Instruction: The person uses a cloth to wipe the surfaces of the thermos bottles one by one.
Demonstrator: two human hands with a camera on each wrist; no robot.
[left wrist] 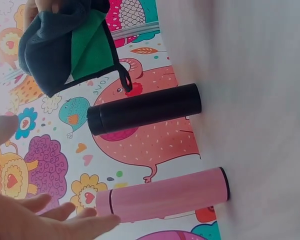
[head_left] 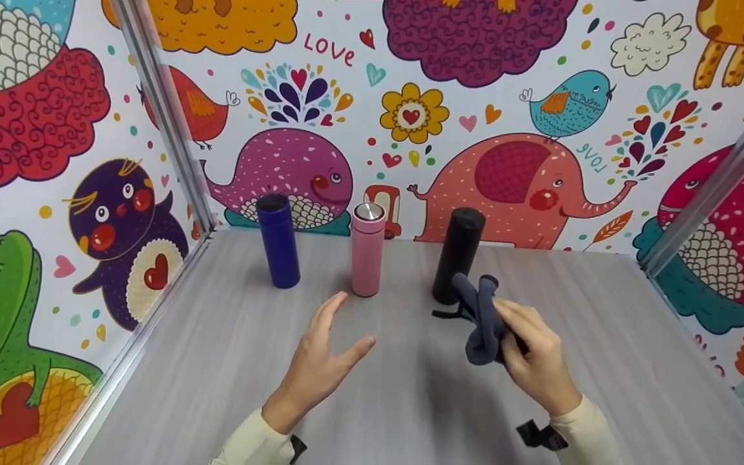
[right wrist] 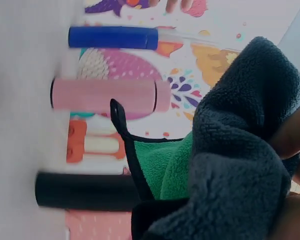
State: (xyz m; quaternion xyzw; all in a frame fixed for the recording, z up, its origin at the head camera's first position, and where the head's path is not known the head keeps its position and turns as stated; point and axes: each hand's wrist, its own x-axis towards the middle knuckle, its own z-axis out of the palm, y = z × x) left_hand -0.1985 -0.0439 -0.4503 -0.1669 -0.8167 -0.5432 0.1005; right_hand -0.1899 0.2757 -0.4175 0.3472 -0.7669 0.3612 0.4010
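Note:
My right hand (head_left: 537, 355) grips a folded towel (head_left: 485, 320), dark grey on one side and green on the other, with black edging and a hanging loop. The towel is up in front of the black bottle (head_left: 461, 248) and overlaps its lower part in the head view. My left hand (head_left: 320, 358) holds nothing; its fingers are spread, thumb apart, in front of the pink bottle (head_left: 367, 258). That bottle stands upright with a shiny top. A blue bottle (head_left: 279, 248) stands upright to its left. In the right wrist view the towel (right wrist: 240, 150) hides the black bottle's upper end.
The three bottles stand in a row toward the back of the grey table (head_left: 385, 413). Cartoon-printed panels (head_left: 346, 84) close off the back and sides, with metal posts (head_left: 172, 123) at the corners. Black straps (head_left: 543, 436) sit at both wrists.

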